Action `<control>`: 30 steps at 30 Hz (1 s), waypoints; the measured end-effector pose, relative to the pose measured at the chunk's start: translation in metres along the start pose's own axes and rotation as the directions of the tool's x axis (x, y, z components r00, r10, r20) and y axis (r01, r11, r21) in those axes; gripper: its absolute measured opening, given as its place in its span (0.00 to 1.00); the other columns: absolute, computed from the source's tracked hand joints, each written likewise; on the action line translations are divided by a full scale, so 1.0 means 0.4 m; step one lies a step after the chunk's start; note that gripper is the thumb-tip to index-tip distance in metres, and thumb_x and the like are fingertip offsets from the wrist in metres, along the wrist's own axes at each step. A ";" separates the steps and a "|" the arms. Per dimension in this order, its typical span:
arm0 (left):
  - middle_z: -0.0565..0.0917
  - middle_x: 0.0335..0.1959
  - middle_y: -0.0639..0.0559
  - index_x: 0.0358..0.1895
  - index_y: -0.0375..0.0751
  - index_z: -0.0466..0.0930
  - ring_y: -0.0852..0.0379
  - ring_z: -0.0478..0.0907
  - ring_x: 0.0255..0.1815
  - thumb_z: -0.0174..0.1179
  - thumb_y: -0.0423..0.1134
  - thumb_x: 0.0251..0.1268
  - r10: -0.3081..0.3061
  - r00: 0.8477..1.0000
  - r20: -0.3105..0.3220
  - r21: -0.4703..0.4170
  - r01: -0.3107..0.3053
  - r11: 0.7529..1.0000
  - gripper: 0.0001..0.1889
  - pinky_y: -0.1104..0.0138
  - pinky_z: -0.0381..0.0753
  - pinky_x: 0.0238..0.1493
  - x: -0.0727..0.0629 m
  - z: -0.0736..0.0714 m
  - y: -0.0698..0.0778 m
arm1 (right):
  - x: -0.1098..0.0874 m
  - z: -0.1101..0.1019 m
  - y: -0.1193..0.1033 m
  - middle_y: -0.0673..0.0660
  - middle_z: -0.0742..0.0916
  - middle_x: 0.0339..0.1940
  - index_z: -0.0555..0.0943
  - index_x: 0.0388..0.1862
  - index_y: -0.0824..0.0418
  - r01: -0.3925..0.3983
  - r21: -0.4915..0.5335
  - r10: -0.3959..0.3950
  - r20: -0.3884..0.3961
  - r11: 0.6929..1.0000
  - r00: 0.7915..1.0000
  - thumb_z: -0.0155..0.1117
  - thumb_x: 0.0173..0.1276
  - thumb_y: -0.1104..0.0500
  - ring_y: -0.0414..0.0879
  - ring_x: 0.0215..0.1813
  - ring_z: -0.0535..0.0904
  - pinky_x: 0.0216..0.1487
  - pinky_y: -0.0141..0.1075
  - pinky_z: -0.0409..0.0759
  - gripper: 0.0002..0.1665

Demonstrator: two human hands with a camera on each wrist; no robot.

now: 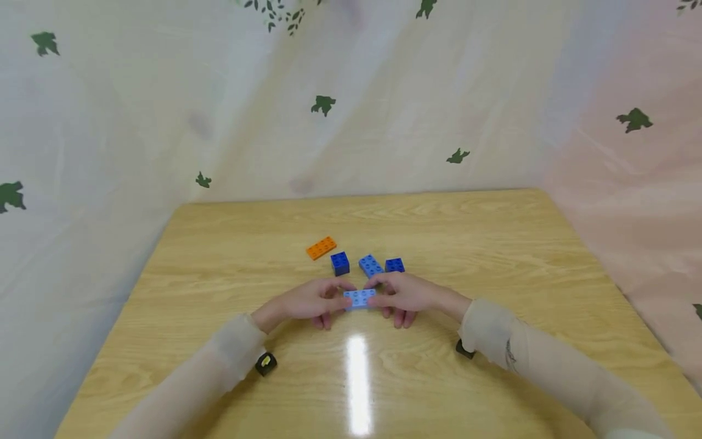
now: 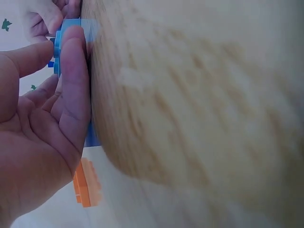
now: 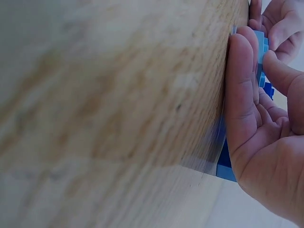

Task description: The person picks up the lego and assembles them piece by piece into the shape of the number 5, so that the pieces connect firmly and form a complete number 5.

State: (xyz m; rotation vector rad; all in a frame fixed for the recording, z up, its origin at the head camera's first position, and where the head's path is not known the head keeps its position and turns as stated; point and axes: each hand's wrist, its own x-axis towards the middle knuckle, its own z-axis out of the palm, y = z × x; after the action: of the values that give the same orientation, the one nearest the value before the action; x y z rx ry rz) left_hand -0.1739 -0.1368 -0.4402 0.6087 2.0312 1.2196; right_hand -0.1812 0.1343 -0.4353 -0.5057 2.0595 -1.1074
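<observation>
A light blue toy building brick with two rows of studs lies crosswise between both hands, low over the table. The left hand holds its left end, thumb on the studded top and index finger by the far side. At the other end, the right hand grips it the same way. Both hands' lower fingers lie along the tabletop. In the left wrist view the left fingers cover part of the brick; from the right wrist its studs face the right thumb.
Just beyond the hands lie a dark blue brick, a medium blue brick and another dark blue brick. Farther left is an orange brick. A patterned cloth hangs behind the wooden table.
</observation>
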 end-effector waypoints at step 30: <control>0.82 0.35 0.43 0.70 0.39 0.67 0.48 0.86 0.23 0.53 0.44 0.81 -0.098 0.995 -0.001 -0.151 0.096 0.984 0.22 0.60 0.86 0.22 0.008 0.013 0.013 | -0.067 -0.093 -0.021 0.66 0.85 0.40 0.74 0.67 0.61 0.192 -0.083 -0.199 -0.087 0.978 0.976 0.56 0.81 0.51 0.57 0.30 0.87 0.27 0.49 0.87 0.23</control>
State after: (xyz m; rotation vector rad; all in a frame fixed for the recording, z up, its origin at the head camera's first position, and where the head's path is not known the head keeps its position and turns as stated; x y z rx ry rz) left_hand -0.1716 -0.1292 -0.4382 0.4277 1.9303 1.3053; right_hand -0.1918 0.1668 -0.4038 -0.7183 2.1755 -1.1921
